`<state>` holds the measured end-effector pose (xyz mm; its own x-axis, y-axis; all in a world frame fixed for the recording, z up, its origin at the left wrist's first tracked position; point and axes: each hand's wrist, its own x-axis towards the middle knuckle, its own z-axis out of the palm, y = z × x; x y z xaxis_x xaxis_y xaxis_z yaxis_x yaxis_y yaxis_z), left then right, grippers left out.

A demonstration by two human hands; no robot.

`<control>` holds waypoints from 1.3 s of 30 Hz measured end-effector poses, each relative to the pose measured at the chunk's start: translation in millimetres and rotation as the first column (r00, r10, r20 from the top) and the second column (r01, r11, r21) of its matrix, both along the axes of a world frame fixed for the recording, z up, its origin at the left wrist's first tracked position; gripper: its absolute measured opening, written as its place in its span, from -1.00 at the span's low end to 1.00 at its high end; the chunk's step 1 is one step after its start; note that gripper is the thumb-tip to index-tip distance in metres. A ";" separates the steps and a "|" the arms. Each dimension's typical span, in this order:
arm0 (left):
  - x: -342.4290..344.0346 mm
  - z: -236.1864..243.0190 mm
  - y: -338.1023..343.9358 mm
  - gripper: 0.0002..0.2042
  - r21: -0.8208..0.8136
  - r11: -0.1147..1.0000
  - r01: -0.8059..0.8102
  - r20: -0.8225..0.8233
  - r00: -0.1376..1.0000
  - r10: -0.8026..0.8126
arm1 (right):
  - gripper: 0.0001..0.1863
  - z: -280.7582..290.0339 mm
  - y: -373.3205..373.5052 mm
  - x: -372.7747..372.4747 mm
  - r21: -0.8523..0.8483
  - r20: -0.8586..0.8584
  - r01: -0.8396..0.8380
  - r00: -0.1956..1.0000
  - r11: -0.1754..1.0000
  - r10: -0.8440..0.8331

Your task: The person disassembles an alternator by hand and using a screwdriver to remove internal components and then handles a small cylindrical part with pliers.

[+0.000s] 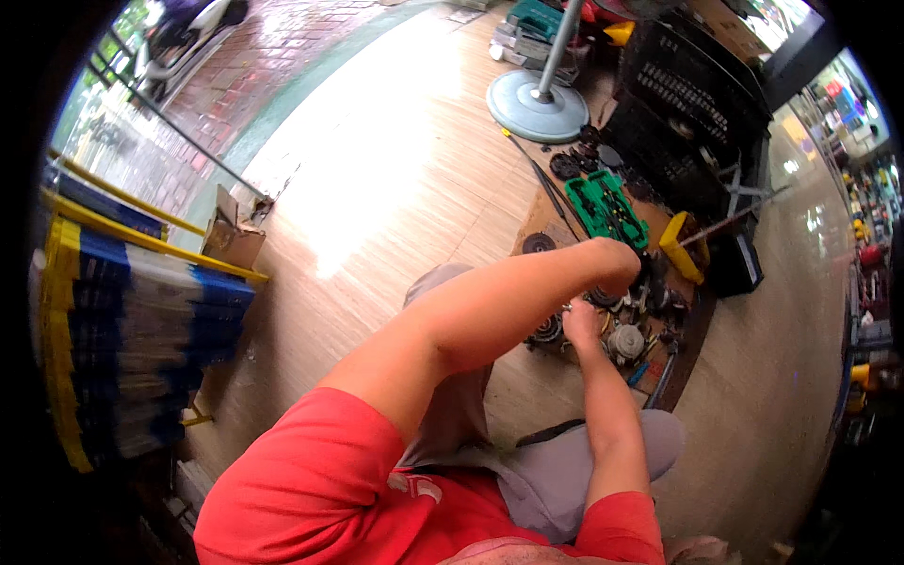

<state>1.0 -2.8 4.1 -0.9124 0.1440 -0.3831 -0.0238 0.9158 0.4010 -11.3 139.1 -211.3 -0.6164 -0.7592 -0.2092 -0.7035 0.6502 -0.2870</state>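
Work appears unfinished: dark round part [546, 330] on brown board [535, 221] beside right hand [581, 323], left hand [619, 266] just beyond, loose metal parts [625, 344] around; cannot tell whether either hand pinches or is spread.

Your left hand [619, 264] is just beyond your right hand [581, 323], among metal parts [625, 342] near an open green case [586, 200].
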 end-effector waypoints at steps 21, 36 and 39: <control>1.4 3.0 -1.1 -0.64 0.002 1.000 0.016 -0.057 0.998 -0.016 | -0.86 -2.3 5.7 -6.5 -0.009 0.006 0.015 1.000 1.000 -0.015; -0.9 1.3 -3.1 -0.63 0.003 0.999 0.049 -0.063 0.997 -0.049 | -0.87 -6.9 6.8 -7.3 0.003 -0.027 0.016 1.000 1.000 -0.016; -0.2 1.7 -3.1 -0.63 0.004 0.999 0.044 -0.054 0.998 -0.044 | -0.87 -5.2 5.7 -6.1 0.037 -0.036 0.023 0.999 0.999 -0.022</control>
<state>0.8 -6.0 5.8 -0.9244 0.1864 -0.3329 0.0382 0.9134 0.4054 -17.4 144.8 -216.6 -0.6408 -0.7370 -0.2148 -0.6979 0.6759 -0.2368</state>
